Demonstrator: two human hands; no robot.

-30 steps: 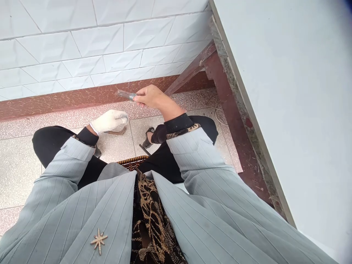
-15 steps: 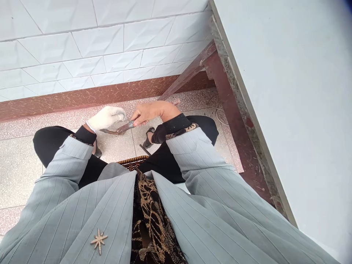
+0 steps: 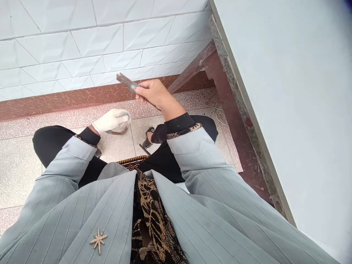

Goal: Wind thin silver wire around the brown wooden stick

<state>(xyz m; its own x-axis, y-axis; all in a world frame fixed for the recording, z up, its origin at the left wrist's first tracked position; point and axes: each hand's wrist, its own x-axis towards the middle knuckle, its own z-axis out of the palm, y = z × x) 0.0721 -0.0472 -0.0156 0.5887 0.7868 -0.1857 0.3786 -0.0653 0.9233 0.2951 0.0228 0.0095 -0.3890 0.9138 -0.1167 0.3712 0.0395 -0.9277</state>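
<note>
Two hands, well apart: our right hand (image 3: 154, 94) pinches one wire-wrapped stick (image 3: 125, 80), tip toward the wall (image 3: 82, 44); our one gloved left hand (image 3: 111, 121) curls beside one curved brown piece (image 3: 120, 132), grip unclear.

Pale grey pinstriped jacket (image 3: 71, 205) over black-and-gold patterned top (image 3: 151, 220); white glove (image 3: 111, 121) at left; brown skirting (image 3: 55, 99), gold-veined, along the far white wall (image 3: 96, 40).

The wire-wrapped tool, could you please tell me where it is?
In the head view, the wire-wrapped tool is in the right hand, higher in the picture than the gloved left hand, before the tiled wall.
</note>
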